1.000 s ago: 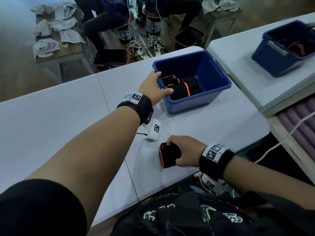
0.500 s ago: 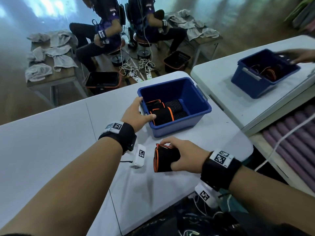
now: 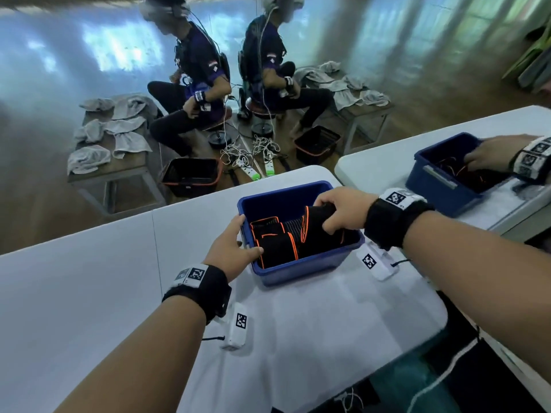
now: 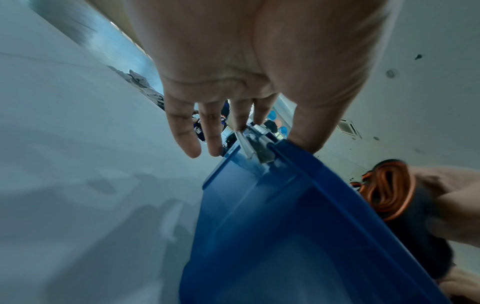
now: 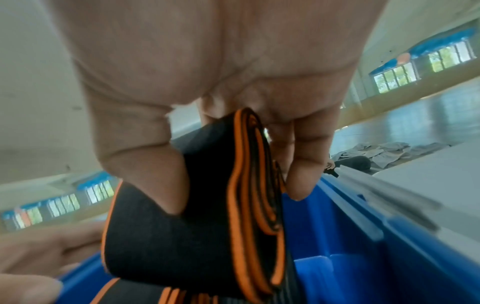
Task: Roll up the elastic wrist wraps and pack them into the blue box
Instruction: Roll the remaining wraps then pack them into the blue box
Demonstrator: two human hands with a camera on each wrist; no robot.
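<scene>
while my right hand (image 3: 343, 211) pinches the roll (image 3: 316, 217), thumb on one face and fingers curled behind, it hangs over the right half of the box (image 3: 301, 271), just above the wraps (image 3: 275, 244) already packed at the left. my left hand (image 3: 235, 248) steadies the near left corner of the box on the surface (image 3: 89, 293), thumb hooked over the rim, fingers straight down the outer wall by the latch (image 4: 255, 144).

if i let go too high, the elastic could spring and the coil loosen, since only my pinch keeps it tight. it could also land on the packed wraps instead of in the gap beside them and tip one over. if i ease off with the left hand, the box may slide.

my hand hides the box floor under the roll, so i can only guess, perhaps, that there is room. the roll's loose end is out of sight, and the right wrist view is blurred.
</scene>
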